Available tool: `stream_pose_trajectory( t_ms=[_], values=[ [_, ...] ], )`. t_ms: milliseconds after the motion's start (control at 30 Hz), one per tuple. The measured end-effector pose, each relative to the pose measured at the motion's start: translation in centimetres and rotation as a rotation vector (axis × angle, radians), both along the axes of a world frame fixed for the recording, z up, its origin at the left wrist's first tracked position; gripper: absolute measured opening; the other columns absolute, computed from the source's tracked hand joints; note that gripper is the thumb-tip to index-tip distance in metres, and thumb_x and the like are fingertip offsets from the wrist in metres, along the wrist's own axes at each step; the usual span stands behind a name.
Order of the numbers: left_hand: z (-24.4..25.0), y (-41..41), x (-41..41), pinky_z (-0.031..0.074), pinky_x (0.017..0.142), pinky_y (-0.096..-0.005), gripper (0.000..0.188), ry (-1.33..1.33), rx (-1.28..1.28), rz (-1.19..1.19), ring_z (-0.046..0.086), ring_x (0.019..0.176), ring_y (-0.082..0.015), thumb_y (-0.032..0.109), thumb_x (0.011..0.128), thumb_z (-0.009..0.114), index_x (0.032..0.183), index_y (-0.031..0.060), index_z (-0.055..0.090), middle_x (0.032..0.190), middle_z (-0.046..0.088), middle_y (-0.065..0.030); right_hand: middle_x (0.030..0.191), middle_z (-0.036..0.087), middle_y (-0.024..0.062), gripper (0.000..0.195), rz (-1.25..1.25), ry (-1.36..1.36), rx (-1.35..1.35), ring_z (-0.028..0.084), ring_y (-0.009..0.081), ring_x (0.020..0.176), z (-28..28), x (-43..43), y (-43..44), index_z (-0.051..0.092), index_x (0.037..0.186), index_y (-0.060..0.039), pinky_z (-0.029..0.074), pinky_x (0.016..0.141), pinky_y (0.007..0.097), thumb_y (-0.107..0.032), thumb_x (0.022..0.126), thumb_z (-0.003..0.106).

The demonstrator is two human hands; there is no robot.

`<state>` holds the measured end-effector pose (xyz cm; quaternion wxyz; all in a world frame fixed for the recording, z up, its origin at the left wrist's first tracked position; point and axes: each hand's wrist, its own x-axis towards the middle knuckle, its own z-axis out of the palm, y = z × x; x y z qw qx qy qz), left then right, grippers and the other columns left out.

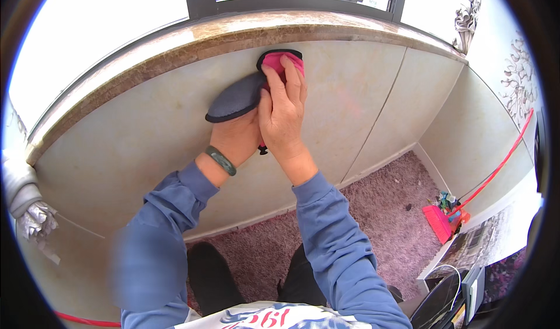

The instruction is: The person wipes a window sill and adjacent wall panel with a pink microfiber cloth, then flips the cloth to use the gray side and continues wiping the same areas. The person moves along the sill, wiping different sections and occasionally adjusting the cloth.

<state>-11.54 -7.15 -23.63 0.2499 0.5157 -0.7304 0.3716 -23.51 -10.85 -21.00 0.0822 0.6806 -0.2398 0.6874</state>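
In front of the wall below the window, both hands are at a soft fabric item (238,97) with a grey-blue face, pink inside and black edging. Its exact kind is unclear. My right hand (283,103) grips the pink part (273,61), fingers pressed over the cloth near the black rim. My left hand (238,134) reaches under the grey-blue part, its fingers hidden by the cloth and my right hand. A dark green bangle (221,160) circles the left wrist. A small black end piece (262,149) shows below, between the hands.
A brown stone windowsill (245,31) curves above the hands. A pink broom (437,224) with a red handle and clutter beside it stands at right. Purple carpet (385,202) covers the floor. Gathered curtains (33,206) hang at left. Dark furniture (442,294) holds items at lower right.
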Motion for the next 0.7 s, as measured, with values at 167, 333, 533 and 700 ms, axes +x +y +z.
stream_pose_trajectory(
  t_ms=[167,333,533,700],
  values=[
    [1.4,0.7,1.5,0.031,0.111,-0.0533,0.059,-0.008,-0.215,0.064,0.043,0.131,-0.0375,0.036,0.088,0.067,0.143,0.0181,0.053,0.14,0.05,-0.0118,0.136,0.053,0.0228,0.035,0.068,-0.215,0.005,0.059,0.0345,0.112,0.9,-1.8,-1.4,0.062,0.127,-0.0028,0.05,0.092,0.0415,-0.004,0.092,0.061],
    [1.2,1.0,1.1,0.028,0.112,-0.0582,0.057,-0.005,-0.209,0.088,0.039,0.133,-0.0435,0.038,0.086,0.07,0.139,0.0193,0.057,0.141,0.048,-0.0156,0.112,0.062,0.0156,0.03,0.184,-0.305,0.352,0.068,0.0265,0.084,1.7,-4.6,-2.4,0.063,0.12,-0.0035,0.054,0.072,0.0375,-0.009,0.091,0.066],
    [1.1,1.0,1.4,0.027,0.113,-0.0585,0.051,-0.042,-0.232,0.087,0.037,0.135,-0.042,0.037,0.085,0.071,0.133,0.0204,0.062,0.14,0.049,-0.0137,0.093,0.064,0.0132,0.015,0.36,-0.079,0.45,0.066,0.0224,0.074,-0.1,-2.5,-0.5,0.066,0.105,-0.0051,0.053,0.068,0.0332,-0.009,0.091,0.066],
    [1.9,1.5,0.9,0.029,0.11,-0.0548,0.05,-0.061,-0.23,0.091,0.037,0.136,-0.0377,0.036,0.085,0.071,0.132,0.0214,0.062,0.14,0.049,-0.0119,0.088,0.063,0.0017,0.01,0.729,-0.509,0.73,0.058,0.0072,0.077,-0.9,-7.3,-2.0,0.061,0.107,-0.0018,0.05,0.066,0.0247,-0.007,0.098,0.06]
  ],
)
